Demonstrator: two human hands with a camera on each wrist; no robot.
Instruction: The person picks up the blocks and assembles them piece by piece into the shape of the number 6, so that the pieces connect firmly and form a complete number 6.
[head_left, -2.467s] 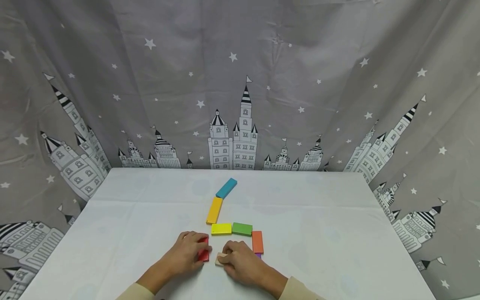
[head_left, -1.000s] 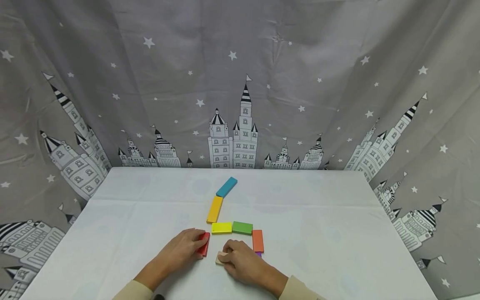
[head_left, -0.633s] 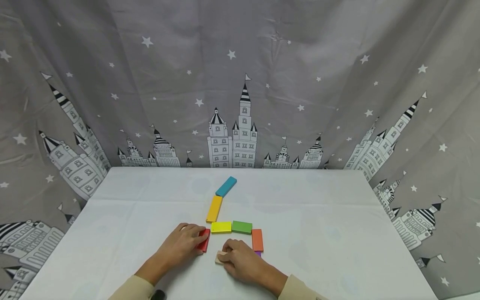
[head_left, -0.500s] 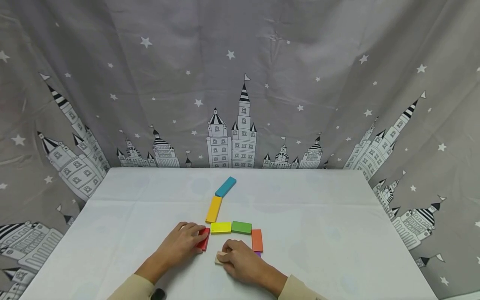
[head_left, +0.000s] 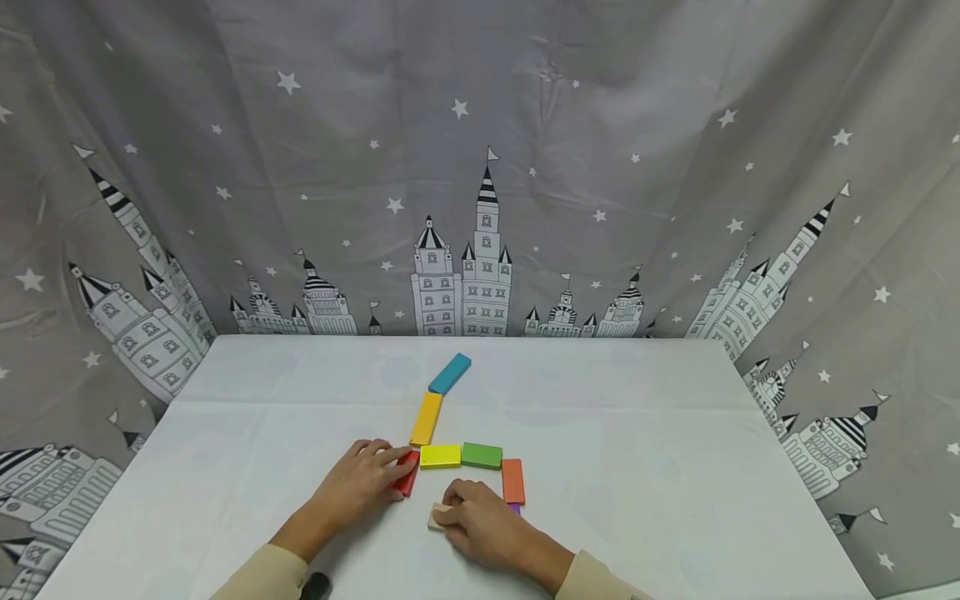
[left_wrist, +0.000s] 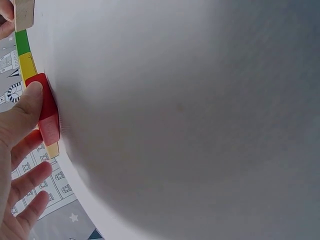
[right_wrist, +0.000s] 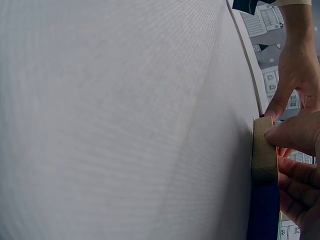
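My left hand (head_left: 356, 483) pinches a red block (head_left: 407, 477) lying on the white table. In the left wrist view the thumb presses the near face of the red block (left_wrist: 49, 107). Its far end sits close to the left end of a yellow block (head_left: 440, 456) and the lower end of an amber block (head_left: 426, 418); contact is unclear. My right hand (head_left: 483, 523) pinches a plain wooden block (head_left: 437, 517), partly covered by the fingers. In the right wrist view the wooden block (right_wrist: 264, 152) adjoins a dark blue-purple block (right_wrist: 263, 212).
A blue block (head_left: 450, 373) slants off the amber one's far end. Right of the yellow block come a green block (head_left: 482, 455), an orange block (head_left: 513, 481) and a mostly hidden purple block (head_left: 514, 507). A grey castle-print curtain (head_left: 600, 167) hangs behind the table (head_left: 637, 417).
My left hand has slid the red block away from me, turning it slightly, up beside the yellow block's left end. The right hand stays put on the wooden block.
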